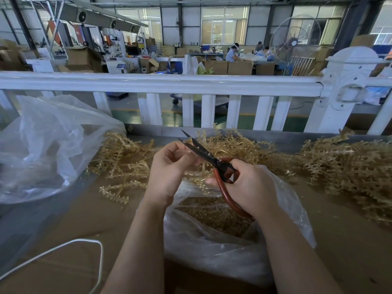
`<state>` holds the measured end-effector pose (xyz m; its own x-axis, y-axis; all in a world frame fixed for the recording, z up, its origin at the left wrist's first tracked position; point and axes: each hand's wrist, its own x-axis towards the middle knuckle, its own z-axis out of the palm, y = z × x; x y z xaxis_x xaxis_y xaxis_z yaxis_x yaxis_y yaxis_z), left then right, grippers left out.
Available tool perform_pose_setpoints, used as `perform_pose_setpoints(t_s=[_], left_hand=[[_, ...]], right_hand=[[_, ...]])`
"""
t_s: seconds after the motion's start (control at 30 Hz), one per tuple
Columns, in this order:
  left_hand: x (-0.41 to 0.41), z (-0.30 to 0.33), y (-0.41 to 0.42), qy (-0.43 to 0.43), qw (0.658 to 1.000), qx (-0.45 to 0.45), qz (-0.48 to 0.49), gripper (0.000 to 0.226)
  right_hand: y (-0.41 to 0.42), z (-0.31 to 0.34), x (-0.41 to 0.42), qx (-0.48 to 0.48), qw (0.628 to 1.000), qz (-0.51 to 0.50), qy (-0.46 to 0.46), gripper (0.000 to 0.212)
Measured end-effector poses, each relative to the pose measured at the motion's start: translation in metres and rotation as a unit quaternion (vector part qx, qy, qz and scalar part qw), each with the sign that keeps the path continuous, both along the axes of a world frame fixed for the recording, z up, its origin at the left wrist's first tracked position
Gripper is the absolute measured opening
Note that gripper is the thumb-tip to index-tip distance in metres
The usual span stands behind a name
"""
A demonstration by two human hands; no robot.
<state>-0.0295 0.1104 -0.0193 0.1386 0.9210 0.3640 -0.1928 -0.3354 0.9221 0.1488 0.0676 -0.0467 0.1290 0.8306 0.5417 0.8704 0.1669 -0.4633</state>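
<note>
1. Pinching a tan plastic sprue (198,176), the left hand (169,168) curls its fingers around it, midway between the bench's (63,219) side edges.
2. The right hand (250,187) grips red-handled scissors (204,154) just right of the sprue, blades slightly apart.
3. A clear bag (212,251) at the near edge lies under both hands.

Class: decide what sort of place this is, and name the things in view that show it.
Probably a factory floor: piles of tan plastic sprues on the bench, cardboard boxes behind the white railing, and a large industrial fan.
</note>
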Motion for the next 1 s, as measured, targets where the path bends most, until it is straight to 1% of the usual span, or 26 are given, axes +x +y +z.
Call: perform_pose_setpoints(t_s=[0.07, 0.2, 0.3, 0.37, 0.4, 0.47, 0.5, 0.6, 0.77, 1.0], left_hand=[[-0.0009, -0.0009, 0.0006, -0.003, 1.000, 0.000, -0.003, 0.023], [-0.0003, -0.0037, 0.0013, 0.002, 1.000, -0.011, -0.013, 0.009], [0.0020, -0.0039, -0.0003, 0.019, 1.000, -0.009, -0.020, 0.015], [0.0037, -0.0044, 0.0003, 0.019, 0.999, -0.014, -0.026, 0.007], [0.0044, -0.0044, 0.0002, 0.014, 0.999, -0.018, -0.025, 0.007], [0.0055, -0.0049, 0.0002, -0.002, 0.999, -0.025, -0.030, 0.016], [0.0057, -0.0046, -0.0002, -0.006, 0.999, -0.027, -0.031, 0.015], [0.0065, -0.0019, -0.0034, -0.010, 0.998, -0.033, -0.043, 0.005], [0.0063, -0.0006, -0.0042, -0.010, 0.997, -0.033, -0.064, 0.020], [0.0058, -0.0009, -0.0046, -0.013, 0.997, -0.041, -0.071, 0.017]], right_hand=[[-0.0008, 0.0008, -0.0002, 0.006, 1.000, -0.001, -0.006, 0.067], [-0.0013, 0.0014, -0.0006, 0.004, 1.000, -0.002, -0.013, 0.066], [-0.0009, 0.0018, -0.0016, 0.005, 1.000, -0.005, -0.014, 0.066], [-0.0020, 0.0036, -0.0023, 0.011, 1.000, -0.010, -0.017, 0.066], [-0.0027, 0.0045, -0.0025, 0.014, 1.000, -0.011, -0.019, 0.066], [-0.0038, 0.0055, -0.0026, 0.017, 1.000, -0.011, -0.022, 0.066], [-0.0041, 0.0058, -0.0026, 0.018, 1.000, -0.010, -0.022, 0.066], [-0.0050, 0.0069, -0.0028, 0.021, 1.000, -0.006, -0.016, 0.068], [-0.0050, 0.0070, -0.0037, 0.032, 0.999, -0.002, -0.002, 0.071], [-0.0030, 0.0037, -0.0035, 0.034, 0.999, 0.012, 0.009, 0.065]])
